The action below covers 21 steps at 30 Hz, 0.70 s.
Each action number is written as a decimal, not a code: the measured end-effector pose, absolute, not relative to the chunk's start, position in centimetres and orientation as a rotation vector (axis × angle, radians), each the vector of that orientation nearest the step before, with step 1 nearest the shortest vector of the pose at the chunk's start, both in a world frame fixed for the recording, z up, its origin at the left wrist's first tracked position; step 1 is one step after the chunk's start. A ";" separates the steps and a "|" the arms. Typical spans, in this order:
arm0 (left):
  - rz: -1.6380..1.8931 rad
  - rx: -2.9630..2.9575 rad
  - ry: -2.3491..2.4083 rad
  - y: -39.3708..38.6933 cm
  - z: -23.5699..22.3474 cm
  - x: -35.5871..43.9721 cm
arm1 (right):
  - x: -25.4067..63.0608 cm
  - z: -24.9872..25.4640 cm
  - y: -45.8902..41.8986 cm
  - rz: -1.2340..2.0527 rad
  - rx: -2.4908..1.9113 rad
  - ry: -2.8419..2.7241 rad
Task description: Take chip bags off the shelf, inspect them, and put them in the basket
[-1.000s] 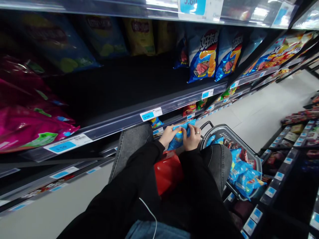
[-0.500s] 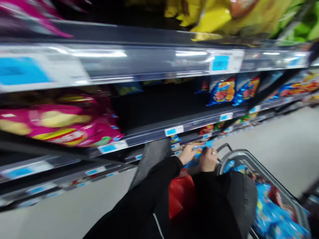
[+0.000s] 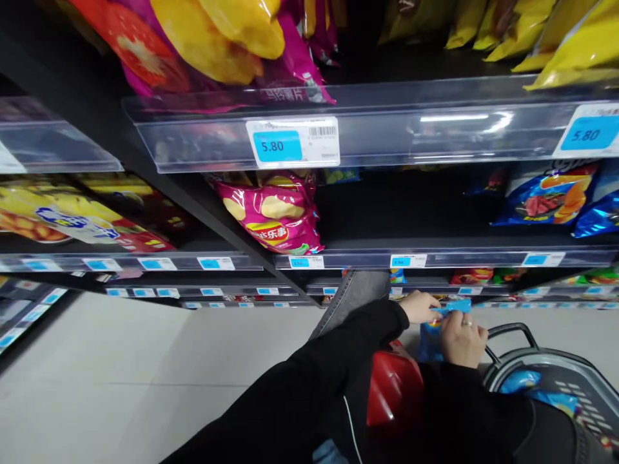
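Note:
Low between the shelf and the basket, a blue snack bag [image 3: 430, 341] is in my two hands. My left hand [image 3: 420, 307] pinches it near its top edge from the left. My right hand [image 3: 463, 339], with a ring on one finger, is closed on its right side below the light-blue top strip. The bag's lower part is partly hidden by my right hand and sleeve. A shiny red bag [image 3: 394, 386] sits between my forearms, close to my body; what supports it is hidden.
Right of my hands stands a grey shopping basket [image 3: 575, 367] with blue bags [image 3: 551, 396] in it. Ahead, shelves with price tags hold a magenta chip bag [image 3: 275, 216], yellow bags [image 3: 575, 48] and a blue bag [image 3: 546, 196]. Pale floor [image 3: 145, 367] lies left.
My view has turned left, bringing more shelf and floor into sight there. Both hands still hold the blue bag, and less of the basket shows.

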<state>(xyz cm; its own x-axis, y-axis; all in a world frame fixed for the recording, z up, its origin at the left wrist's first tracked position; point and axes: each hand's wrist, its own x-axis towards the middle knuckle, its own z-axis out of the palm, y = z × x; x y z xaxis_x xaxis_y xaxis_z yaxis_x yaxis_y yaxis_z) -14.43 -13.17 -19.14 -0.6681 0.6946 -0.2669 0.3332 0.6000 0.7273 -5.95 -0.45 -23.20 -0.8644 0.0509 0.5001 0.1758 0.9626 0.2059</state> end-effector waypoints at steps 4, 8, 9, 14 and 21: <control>0.877 0.871 2.401 -13.0 -19.7 -14.3 | -6.3 -23.2 -0.6 -0.239 -0.274 -2.626; 1.029 0.895 2.379 -12.7 -19.2 -13.9 | -6.4 -21.7 -0.7 -0.136 -0.551 -2.652; 1.070 0.887 2.364 -12.6 -19.0 -13.9 | -6.4 -21.3 -0.7 -0.094 -0.615 -2.661; 1.267 0.841 2.330 -12.1 -19.2 -14.3 | -6.9 -21.3 -0.8 0.258 -0.838 -2.600; 1.599 0.464 2.273 -12.1 -19.9 -15.4 | -6.9 -21.6 2.3 0.727 -0.902 -2.410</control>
